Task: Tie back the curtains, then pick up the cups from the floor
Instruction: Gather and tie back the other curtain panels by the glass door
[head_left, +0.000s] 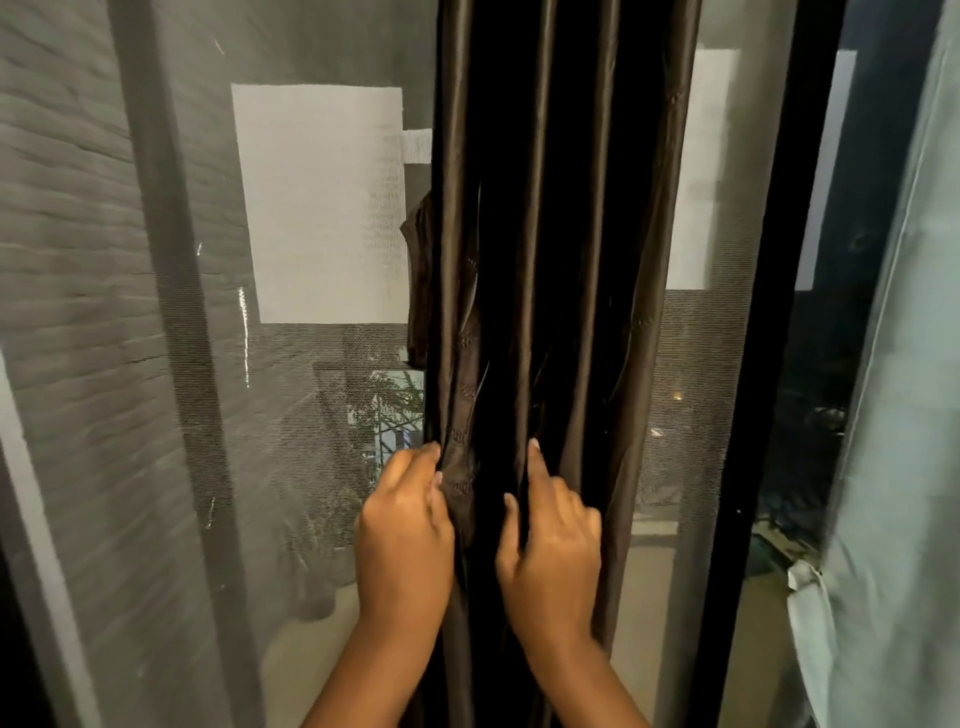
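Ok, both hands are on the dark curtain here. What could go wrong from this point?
The left hand and right hand grip only a few folds of the dark curtain, so outer folds could slip free before it is tied. No tie-back is plainly visible; the loose fabric piece at the curtain's left edge may be one, but neither hand holds it. Pulling hard might drag the curtain against the mesh screen.

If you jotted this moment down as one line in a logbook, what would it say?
step: gathering curtain | left hand: grips folds of dark curtain | right hand: fingers curled into folds | tie-back: not seen | cups: out of view
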